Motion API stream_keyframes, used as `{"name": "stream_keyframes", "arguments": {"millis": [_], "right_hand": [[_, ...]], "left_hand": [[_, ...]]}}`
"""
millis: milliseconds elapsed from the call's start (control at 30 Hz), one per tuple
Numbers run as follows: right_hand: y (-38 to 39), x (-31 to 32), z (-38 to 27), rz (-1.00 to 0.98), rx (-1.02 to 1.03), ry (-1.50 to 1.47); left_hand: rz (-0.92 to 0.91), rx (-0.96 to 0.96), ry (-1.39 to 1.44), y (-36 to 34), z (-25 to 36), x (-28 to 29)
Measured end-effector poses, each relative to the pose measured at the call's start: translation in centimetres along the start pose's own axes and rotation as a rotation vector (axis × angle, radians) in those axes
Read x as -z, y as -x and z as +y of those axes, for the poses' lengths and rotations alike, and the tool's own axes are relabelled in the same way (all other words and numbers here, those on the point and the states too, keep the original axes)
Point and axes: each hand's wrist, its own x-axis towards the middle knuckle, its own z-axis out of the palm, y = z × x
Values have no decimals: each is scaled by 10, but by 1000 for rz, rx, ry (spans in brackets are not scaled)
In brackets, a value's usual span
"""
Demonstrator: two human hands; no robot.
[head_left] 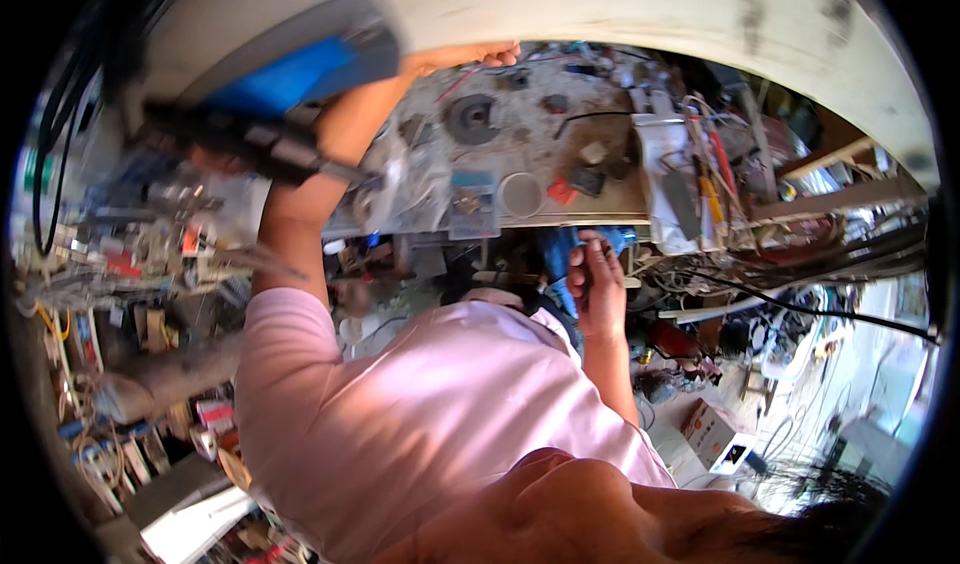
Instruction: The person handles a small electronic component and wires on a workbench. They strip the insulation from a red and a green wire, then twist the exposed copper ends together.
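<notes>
My left arm reaches up past a dark tool with a grey and blue panel [285, 79]. My left hand [485, 55] is at the edge of a pale overhead board [620, 4], fingers curled; whatever they hold is hidden. Below it on the cluttered workbench [585, 212] lie a dark disc [473, 119], a round white container [521, 195], a clear plastic case [473, 205] and crumpled clear bags [408, 179]. My right hand [598, 282] is low in front of the bench's near edge, closed on a small dark object, close to blue fabric [560, 264].
Bundled cables hang at top left [70, 114]. Dense piles of tools and parts [140, 274] fill the left side. Right of the bench are a white sheet [660, 164], wooden braces [830, 199], a black cable [820, 314] and a cardboard box [715, 434].
</notes>
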Motion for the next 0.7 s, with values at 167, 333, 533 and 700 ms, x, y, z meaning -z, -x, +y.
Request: {"name": "stream_keyframes", "arguments": {"millis": [167, 333, 533, 700], "right_hand": [[-3, -9, 13, -67, -31, 6], [-10, -21, 21, -109, -92, 69], [-4, -39, 19, -191, -78, 90], [-3, -28, 29, -175, -66, 73]], "left_hand": [[108, 121, -203, 142, 29, 10], [245, 235, -959, 218, -7, -25], [324, 211, -918, 219, 4, -52], [331, 140, -838, 213, 10, -40]]}}
